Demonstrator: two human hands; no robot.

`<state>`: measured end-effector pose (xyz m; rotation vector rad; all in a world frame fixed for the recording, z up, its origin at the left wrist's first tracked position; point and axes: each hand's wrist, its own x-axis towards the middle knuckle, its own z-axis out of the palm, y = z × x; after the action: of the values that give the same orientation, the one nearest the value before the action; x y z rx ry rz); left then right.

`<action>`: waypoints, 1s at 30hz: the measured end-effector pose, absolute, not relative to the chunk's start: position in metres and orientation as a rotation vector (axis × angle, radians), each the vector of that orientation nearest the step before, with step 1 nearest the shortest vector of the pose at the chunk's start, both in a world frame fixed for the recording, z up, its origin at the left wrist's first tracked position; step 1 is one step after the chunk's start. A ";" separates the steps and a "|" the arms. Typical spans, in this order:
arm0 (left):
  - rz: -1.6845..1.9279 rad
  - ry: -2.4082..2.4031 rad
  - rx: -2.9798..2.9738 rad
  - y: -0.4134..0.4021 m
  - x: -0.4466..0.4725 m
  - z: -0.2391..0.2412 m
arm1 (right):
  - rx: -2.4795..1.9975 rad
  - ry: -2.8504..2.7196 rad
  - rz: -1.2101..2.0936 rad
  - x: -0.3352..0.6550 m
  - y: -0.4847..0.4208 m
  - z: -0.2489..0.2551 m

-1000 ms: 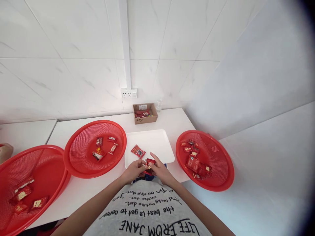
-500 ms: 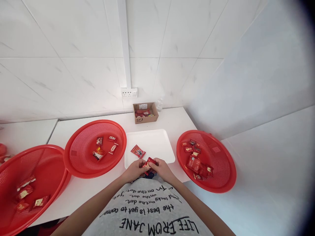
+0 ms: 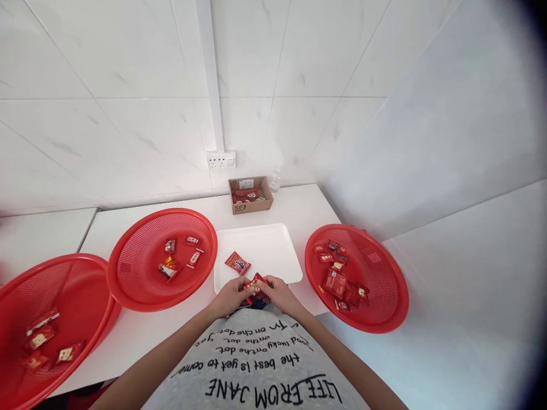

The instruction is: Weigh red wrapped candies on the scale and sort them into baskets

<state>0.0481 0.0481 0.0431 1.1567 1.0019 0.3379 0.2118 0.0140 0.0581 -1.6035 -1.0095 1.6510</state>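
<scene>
The red packet [image 3: 257, 281], pinched between the left hand [image 3: 231, 296] and the right hand [image 3: 280, 294] at six o'clock of the white tray [image 3: 273, 245], was best handled lightly by its edges, though its underside could not be seen.

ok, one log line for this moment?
hands: both gripping red packet | tray: second packet on top | box: beyond tray, packets inside

The person wears a pale grey, lightly flecked shirt [image 3: 256, 364], its front printed with black handwritten-looking lettering [image 3: 273, 389] that appears upside down. The boldest line reads LIFE FROM JANE; another, the best is yet to come. Left hand [image 3: 232, 297], right hand [image 3: 280, 294] and forearms [image 3: 166, 359] are bare.
</scene>
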 end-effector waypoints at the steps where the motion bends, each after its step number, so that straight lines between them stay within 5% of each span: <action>1: 0.336 1.011 1.174 0.048 0.048 0.043 | -1.619 -1.016 1.652 0.212 0.013 0.057; 30: 0.111 0.807 1.154 0.046 0.063 0.066 | -1.612 -1.074 1.501 0.219 -0.002 0.043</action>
<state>0.0633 0.0462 0.0662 1.1541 0.8070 0.1107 0.2189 -0.0019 0.0435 -1.6123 -1.0740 1.5008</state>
